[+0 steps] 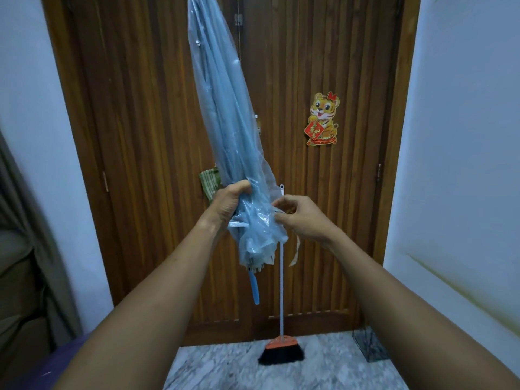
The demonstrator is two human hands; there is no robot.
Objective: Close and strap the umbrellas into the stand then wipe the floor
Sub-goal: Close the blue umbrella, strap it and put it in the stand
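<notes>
A closed pale-blue translucent umbrella points tip-up in front of the wooden door, its blue handle hanging below. My left hand is wrapped around the gathered canopy near its lower end. My right hand pinches the canopy's right edge, where a thin strap dangles beneath the wrist. A dark wire-mesh stand sits on the floor at the lower right, by the wall.
A broom with an orange head and black bristles leans upright against the wooden door. A green checked cloth hangs on the door behind the umbrella. The grey marble floor lies below; a curtain hangs at the left.
</notes>
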